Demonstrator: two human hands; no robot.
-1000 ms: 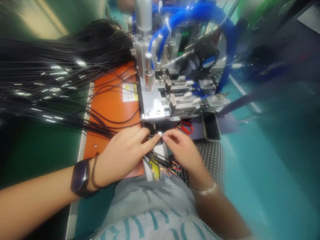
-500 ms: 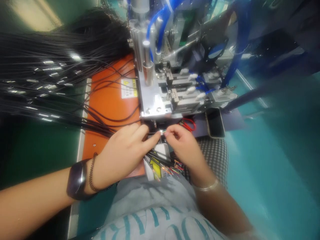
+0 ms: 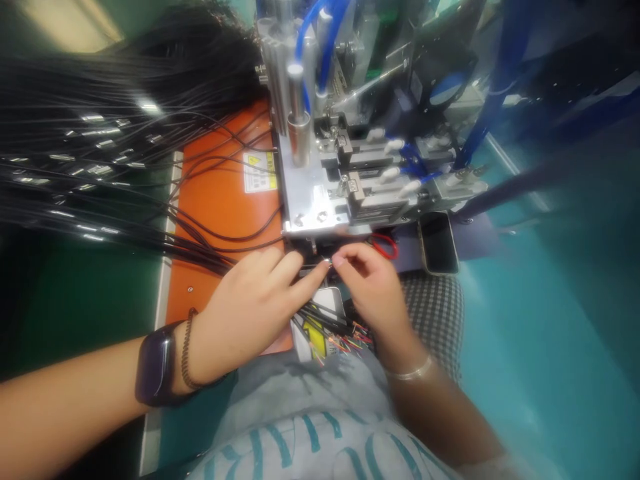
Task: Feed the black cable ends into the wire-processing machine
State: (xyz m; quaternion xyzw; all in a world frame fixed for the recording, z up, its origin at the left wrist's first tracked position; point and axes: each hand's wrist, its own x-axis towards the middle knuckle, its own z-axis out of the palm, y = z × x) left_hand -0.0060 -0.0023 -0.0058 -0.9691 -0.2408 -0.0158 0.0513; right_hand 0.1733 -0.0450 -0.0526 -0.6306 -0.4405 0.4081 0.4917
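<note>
My left hand (image 3: 255, 300) lies over a bundle of black cables (image 3: 320, 315), its fingers curled round them. Below that palm the cables' stripped ends (image 3: 345, 341) fan out in several wire colours. The index finger reaches right and touches a small shiny metal piece (image 3: 327, 262) under the machine's front edge. My right hand (image 3: 373, 287) meets it there, thumb and index finger pinched together. Whatever is in that pinch is too small to make out.
Ahead stands a metal machine (image 3: 313, 200) with blue air hoses (image 3: 330, 53). Many black cables (image 3: 100, 87) with shiny ends hang at the left, beside an orange panel (image 3: 225, 200). A phone (image 3: 439, 243) lies right, above a checkered seat (image 3: 435, 313).
The camera view has shifted slightly, so the machine and phone sit a little farther right. Both hands keep nearly the same pose, fingertips still together at the small metal piece.
</note>
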